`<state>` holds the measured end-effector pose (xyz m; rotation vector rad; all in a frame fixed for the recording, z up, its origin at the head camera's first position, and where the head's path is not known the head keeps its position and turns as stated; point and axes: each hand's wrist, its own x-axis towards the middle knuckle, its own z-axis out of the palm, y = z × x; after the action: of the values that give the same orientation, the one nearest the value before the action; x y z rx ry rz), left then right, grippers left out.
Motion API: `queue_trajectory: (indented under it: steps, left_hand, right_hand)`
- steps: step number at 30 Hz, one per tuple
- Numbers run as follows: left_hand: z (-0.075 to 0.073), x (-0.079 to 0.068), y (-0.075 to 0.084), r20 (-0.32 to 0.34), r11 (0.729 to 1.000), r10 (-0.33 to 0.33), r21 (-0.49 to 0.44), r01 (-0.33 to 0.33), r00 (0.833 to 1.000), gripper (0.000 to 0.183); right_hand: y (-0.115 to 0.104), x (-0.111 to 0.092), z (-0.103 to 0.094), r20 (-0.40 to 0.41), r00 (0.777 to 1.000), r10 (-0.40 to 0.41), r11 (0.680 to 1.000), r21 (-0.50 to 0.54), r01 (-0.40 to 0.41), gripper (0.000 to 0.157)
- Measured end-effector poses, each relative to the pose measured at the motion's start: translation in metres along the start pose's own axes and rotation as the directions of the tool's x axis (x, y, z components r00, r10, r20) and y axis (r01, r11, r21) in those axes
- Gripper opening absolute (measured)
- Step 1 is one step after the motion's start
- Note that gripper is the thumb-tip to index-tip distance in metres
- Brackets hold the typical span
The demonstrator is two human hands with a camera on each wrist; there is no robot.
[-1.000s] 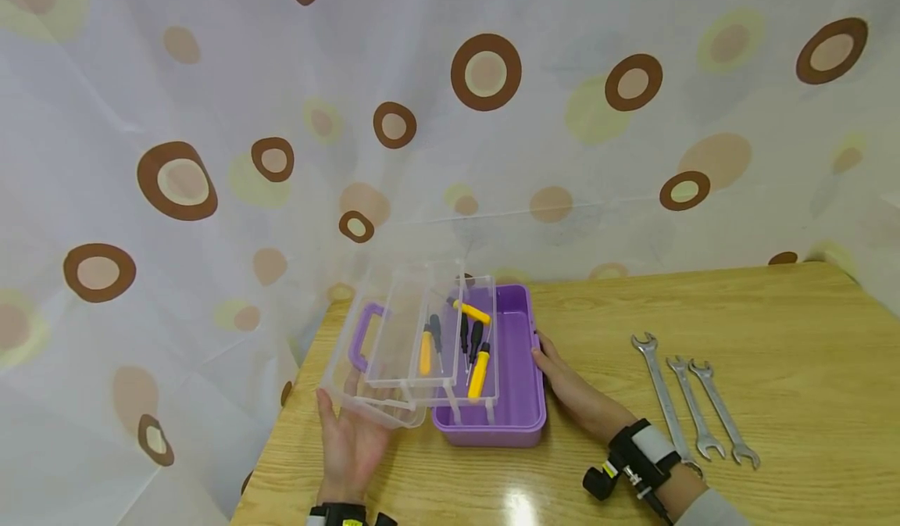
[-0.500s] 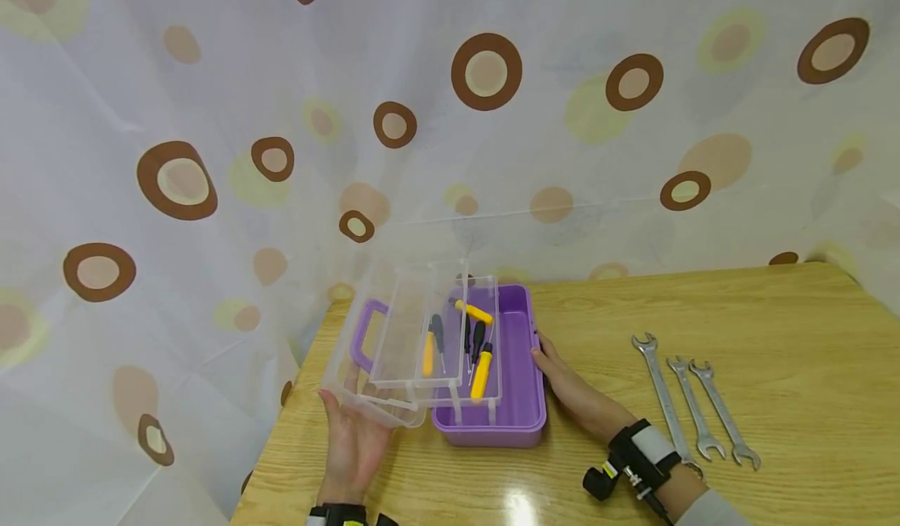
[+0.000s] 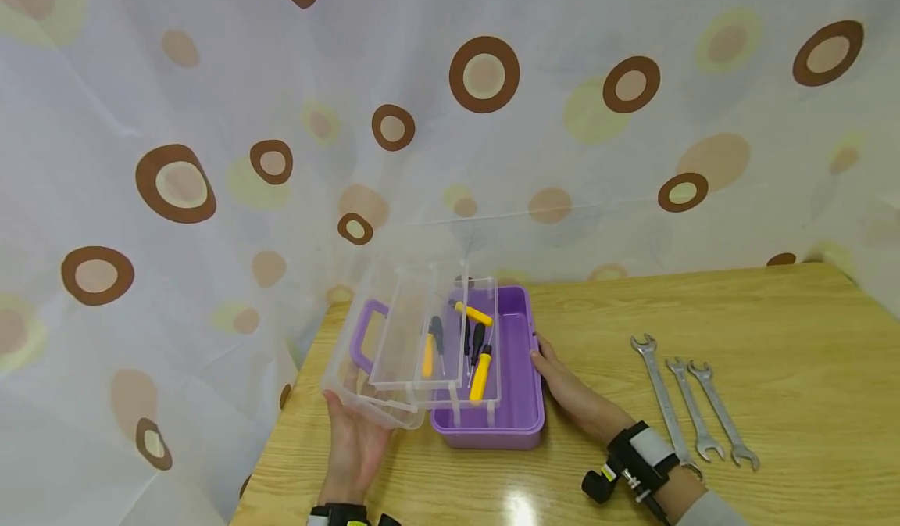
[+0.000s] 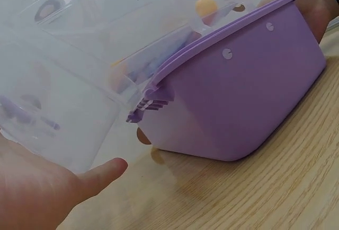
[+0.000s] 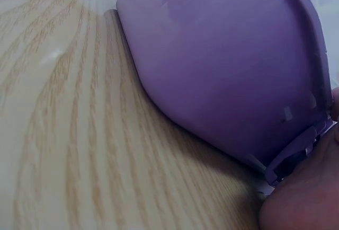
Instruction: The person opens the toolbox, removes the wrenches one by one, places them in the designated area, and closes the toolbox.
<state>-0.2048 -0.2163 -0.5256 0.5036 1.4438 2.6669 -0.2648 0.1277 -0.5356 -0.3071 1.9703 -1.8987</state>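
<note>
A purple toolbox [image 3: 520, 385] stands on the table with its clear lid [image 3: 341, 377] swung up to the left. Clear trays [image 3: 404, 338] are raised between lid and box. Several screwdrivers with yellow or black handles, one a yellow screwdriver [image 3: 481, 377], show in the trays. My left hand [image 3: 357, 452] supports the lid's near corner from below, palm up, most fingers hidden behind the clear plastic. In the left wrist view, one straight finger [image 4: 103, 178] points toward the box. My right hand [image 3: 573, 389] grips the toolbox's right wall, thumb at the rim; the latch [image 5: 296, 153] is by its fingers.
Three steel wrenches lie side by side at the right: a longer wrench [image 3: 661, 393], a middle wrench [image 3: 696, 409] and a right-hand wrench [image 3: 726, 416]. A patterned curtain [image 3: 450, 159] hangs behind the wooden table [image 3: 794, 354].
The raised trays and the lid's purple handle have shifted very slightly to the right. Both hands stay almost still at the lid and the toolbox.
</note>
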Motion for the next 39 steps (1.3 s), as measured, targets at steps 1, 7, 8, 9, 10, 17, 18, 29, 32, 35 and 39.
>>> queue_trajectory:
  steps: [1, 7, 8, 9, 10, 17, 18, 29, 32, 35, 39]
  left_hand:
    - [0.000, 0.001, 0.000, 0.001, 1.000, -0.001, -0.001, 0.001, 1.000, 0.083]
    - [0.000, 0.004, 0.004, -0.004, 0.999, -0.007, -0.031, 0.007, 1.000, 0.075]
    - [-0.001, 0.003, 0.005, -0.005, 0.999, -0.007, -0.039, 0.007, 1.000, 0.072]
    - [-0.002, 0.002, 0.007, -0.001, 0.999, -0.004, -0.049, 0.004, 1.000, 0.070]
    - [-0.003, 0.001, 0.009, 0.008, 0.998, -0.001, -0.065, 0.001, 1.000, 0.067]
    - [-0.012, 0.003, 0.027, 0.191, 0.987, -0.057, -0.136, 0.084, 0.980, 0.077]
    - [-0.013, 0.005, 0.030, 0.233, 0.985, -0.074, -0.135, 0.108, 0.970, 0.078]
    - [0.002, 0.029, 0.063, 0.220, 0.970, -0.189, 0.191, 0.148, 0.957, 0.068]
    - [0.004, 0.029, 0.068, 0.202, 0.954, -0.211, 0.255, 0.157, 0.956, 0.068]
    - [0.000, 0.027, 0.076, 0.186, 0.923, -0.261, 0.334, 0.189, 0.947, 0.071]
    - [-0.005, 0.024, 0.087, 0.158, 0.866, -0.345, 0.435, 0.248, 0.925, 0.074]
  right_hand:
    - [0.000, 0.000, 0.000, -0.002, 1.000, -0.001, 1.000, -0.001, 0.001, 0.065]
    - [0.001, 0.001, 0.000, -0.021, 1.000, 0.001, 1.000, -0.012, -0.002, 0.067]
    - [0.002, 0.001, 0.001, -0.021, 1.000, 0.003, 1.000, -0.015, -0.003, 0.067]
    - [0.002, 0.001, 0.001, -0.018, 1.000, 0.005, 1.000, -0.019, -0.005, 0.067]
    - [0.003, 0.001, 0.002, -0.016, 1.000, 0.003, 1.000, -0.022, -0.004, 0.067]
    - [0.007, 0.000, 0.004, -0.024, 0.999, 0.022, 0.999, -0.033, -0.023, 0.068]
    - [0.007, 0.000, 0.003, -0.028, 0.999, 0.027, 0.999, -0.036, -0.028, 0.068]
    - [0.003, -0.002, 0.002, -0.034, 0.999, 0.021, 0.998, -0.058, -0.023, 0.068]
    - [0.002, -0.002, 0.002, -0.031, 0.999, 0.017, 0.998, -0.060, -0.019, 0.068]
    - [0.001, -0.002, 0.003, -0.020, 1.000, 0.014, 0.998, -0.066, -0.015, 0.068]
    - [0.003, -0.001, 0.003, -0.012, 1.000, 0.021, 0.997, -0.075, -0.022, 0.068]
